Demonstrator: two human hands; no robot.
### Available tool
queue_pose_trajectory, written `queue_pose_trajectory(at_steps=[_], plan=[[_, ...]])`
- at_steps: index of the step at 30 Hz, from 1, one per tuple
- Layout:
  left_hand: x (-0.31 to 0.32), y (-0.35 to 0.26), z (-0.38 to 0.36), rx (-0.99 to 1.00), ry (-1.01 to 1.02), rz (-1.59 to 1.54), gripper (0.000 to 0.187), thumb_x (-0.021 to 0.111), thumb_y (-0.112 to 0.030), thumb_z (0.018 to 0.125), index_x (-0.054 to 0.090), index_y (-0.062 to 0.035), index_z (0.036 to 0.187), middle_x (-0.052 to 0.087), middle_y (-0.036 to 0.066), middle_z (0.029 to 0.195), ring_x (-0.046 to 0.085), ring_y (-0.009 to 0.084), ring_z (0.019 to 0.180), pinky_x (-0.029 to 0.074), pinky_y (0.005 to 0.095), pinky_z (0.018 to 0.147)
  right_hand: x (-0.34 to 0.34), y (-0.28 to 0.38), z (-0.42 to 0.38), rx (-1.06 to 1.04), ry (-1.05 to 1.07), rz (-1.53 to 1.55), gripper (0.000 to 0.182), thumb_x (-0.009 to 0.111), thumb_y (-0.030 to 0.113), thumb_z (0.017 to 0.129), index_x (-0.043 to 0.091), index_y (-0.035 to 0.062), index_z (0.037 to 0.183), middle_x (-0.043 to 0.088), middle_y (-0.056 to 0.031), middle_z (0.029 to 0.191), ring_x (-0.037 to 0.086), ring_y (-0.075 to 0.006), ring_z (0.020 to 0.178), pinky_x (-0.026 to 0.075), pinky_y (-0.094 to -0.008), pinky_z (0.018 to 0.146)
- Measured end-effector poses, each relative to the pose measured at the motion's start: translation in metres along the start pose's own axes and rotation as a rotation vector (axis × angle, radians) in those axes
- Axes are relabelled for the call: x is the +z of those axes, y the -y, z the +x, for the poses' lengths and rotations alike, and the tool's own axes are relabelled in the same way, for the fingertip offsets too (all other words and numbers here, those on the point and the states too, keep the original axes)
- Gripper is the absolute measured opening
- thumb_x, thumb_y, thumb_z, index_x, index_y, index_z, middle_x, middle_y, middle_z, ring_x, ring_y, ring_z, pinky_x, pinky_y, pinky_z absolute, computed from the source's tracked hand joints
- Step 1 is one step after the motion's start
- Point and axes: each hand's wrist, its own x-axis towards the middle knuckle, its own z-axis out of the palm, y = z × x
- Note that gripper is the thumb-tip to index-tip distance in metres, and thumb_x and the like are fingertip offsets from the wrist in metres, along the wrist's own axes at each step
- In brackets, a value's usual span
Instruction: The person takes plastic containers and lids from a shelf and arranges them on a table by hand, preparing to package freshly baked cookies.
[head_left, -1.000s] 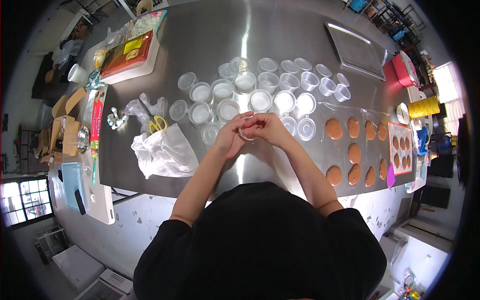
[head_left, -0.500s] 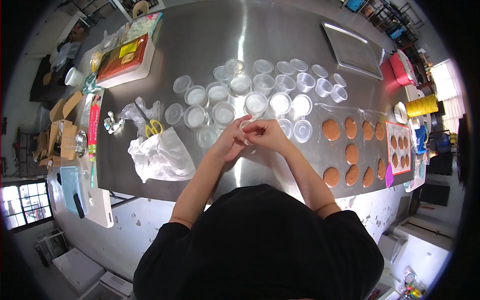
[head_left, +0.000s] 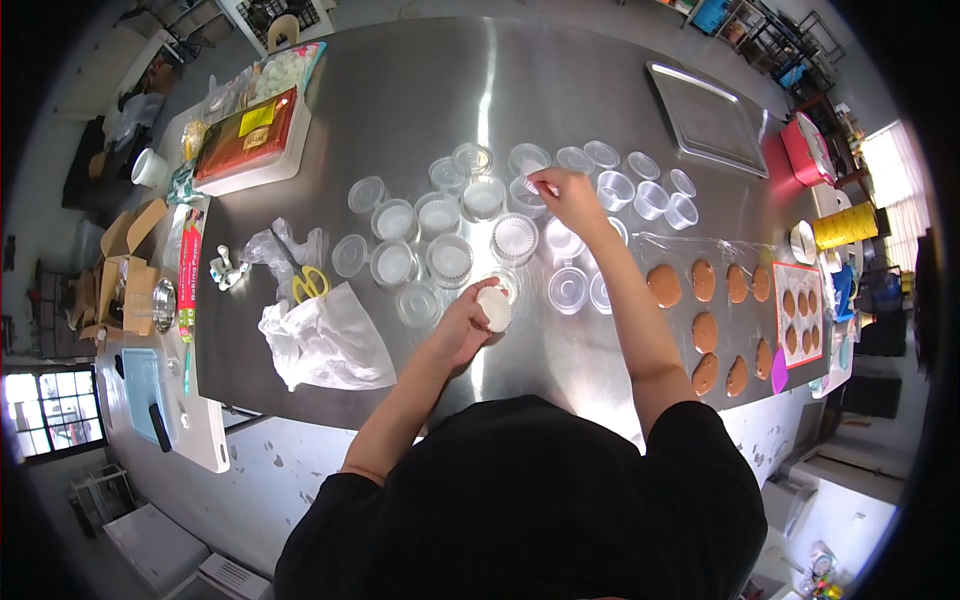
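My left hand (head_left: 463, 327) is closed around white fluted paper baking cups (head_left: 494, 311), apparently a small stack, low over the steel table. My right hand (head_left: 568, 197) reaches farther out, its fingertips pinching a single white paper liner (head_left: 532, 187) in the mouth of a clear plastic cup (head_left: 527, 201). The hand partly hides the cups beneath it. To the left of it, several plastic cups have paper liners in them, among them a lined cup (head_left: 514, 238). On its right stand clear cups without liners, such as one clear cup (head_left: 652, 201). Round lids lie around them.
Brown flat rounds (head_left: 704, 333) lie on plastic film to the right, beside a purple scraper (head_left: 779, 370). A metal tray (head_left: 706, 120) is at the back right. Yellow-handled scissors (head_left: 310, 284) rest by a white plastic bag (head_left: 325, 340) on the left.
My hands were together at the paper cups. The right has moved away, up and right, carrying a liner to a clear cup. My left has dropped slightly with the stack.
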Motion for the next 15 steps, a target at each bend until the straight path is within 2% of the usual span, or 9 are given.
queue_pose_trajectory(at_steps=[2, 5, 10, 11, 12, 13, 14, 15], plan=[[0.002, 0.003, 0.000, -0.012, 0.002, 0.000, 0.065, 0.039, 0.007, 0.063, 0.036, -0.0035, 0.127, 0.042, 0.016, 0.122, 0.047, 0.0277, 0.105, 0.041, 0.0404, 0.091, 0.011, -0.015, 0.001, -0.036, 0.180, -0.202, 0.017, 0.059, 0.003, 0.074, 0.066, 0.0054, 0.090, 0.065, -0.0134, 0.087, 0.062, -0.0299, 0.075, 0.049, -0.0355, 0.068], [0.003, 0.003, -0.003, -0.021, -0.011, 0.009, 0.066, 0.039, 0.007, 0.063, 0.035, -0.0037, 0.127, 0.042, 0.016, 0.123, 0.048, 0.0276, 0.104, 0.041, 0.0404, 0.091, 0.024, -0.024, -0.001, 0.038, 0.276, -0.189, 0.019, 0.058, 0.003, 0.074, 0.066, 0.0052, 0.091, 0.064, -0.0145, 0.085, 0.062, -0.0310, 0.075, 0.049, -0.0376, 0.068], [-0.005, 0.007, -0.005, 0.023, -0.008, 0.000, 0.062, 0.039, 0.004, 0.066, 0.037, -0.0044, 0.127, 0.041, 0.016, 0.125, 0.047, 0.0281, 0.107, 0.040, 0.0412, 0.093, 0.018, -0.015, -0.010, 0.120, 0.175, -0.173, 0.023, 0.057, -0.001, 0.074, 0.066, 0.0059, 0.094, 0.064, -0.0156, 0.083, 0.062, -0.0308, 0.073, 0.049, -0.0341, 0.067], [-0.007, 0.008, -0.004, 0.021, -0.006, 0.002, 0.062, 0.039, 0.004, 0.066, 0.037, -0.0044, 0.127, 0.041, 0.016, 0.125, 0.047, 0.0281, 0.107, 0.040, 0.0412, 0.093, 0.016, -0.007, -0.015, 0.117, 0.110, -0.107, 0.021, 0.059, 0.000, 0.074, 0.066, 0.0055, 0.093, 0.065, -0.0137, 0.082, 0.062, -0.0270, 0.070, 0.049, -0.0324, 0.066], [-0.009, 0.007, -0.003, 0.028, 0.020, -0.081, 0.055, 0.040, 0.001, 0.071, 0.037, -0.0038, 0.126, 0.043, 0.016, 0.123, 0.047, 0.0279, 0.108, 0.040, 0.0409, 0.093, 0.014, 0.002, -0.021, 0.114, 0.044, -0.042, 0.020, 0.060, 0.001, 0.074, 0.066, 0.0050, 0.093, 0.065, -0.0119, 0.080, 0.062, -0.0231, 0.068, 0.049, -0.0307, 0.065], [-0.009, 0.007, -0.002, 0.035, 0.047, -0.163, 0.049, 0.040, -0.003, 0.076, 0.038, -0.0032, 0.125, 0.045, 0.015, 0.122, 0.048, 0.0276, 0.109, 0.040, 0.0407, 0.094, 0.014, 0.013, -0.031, 0.114, 0.040, -0.044, 0.020, 0.060, 0.001, 0.074, 0.066, 0.0050, 0.093, 0.065, -0.0119, 0.080, 0.062, -0.0231, 0.068, 0.049, -0.0307, 0.065], [-0.006, 0.007, -0.002, 0.034, 0.050, -0.161, 0.049, 0.040, -0.003, 0.076, 0.038, -0.0032, 0.125, 0.045, 0.015, 0.122, 0.048, 0.0276, 0.109, 0.040, 0.0407, 0.094, 0.015, 0.027, -0.043, 0.154, 0.138, 0.175, 0.017, 0.062, 0.003, 0.075, 0.066, 0.0045, 0.091, 0.065, -0.0091, 0.080, 0.061, -0.0183, 0.068, 0.049, -0.0294, 0.065], [-0.001, 0.005, -0.001, 0.059, 0.015, -0.184, 0.043, 0.039, -0.008, 0.082, 0.039, -0.0023, 0.124, 0.048, 0.015, 0.119, 0.049, 0.0267, 0.108, 0.040, 0.0393, 0.093, 0.016, 0.041, -0.055, 0.193, 0.237, 0.396, 0.014, 0.065, 0.005, 0.075, 0.066, 0.0040, 0.090, 0.065, -0.0064, 0.079, 0.060, -0.0135, 0.067, 0.049, -0.0281, 0.064]])
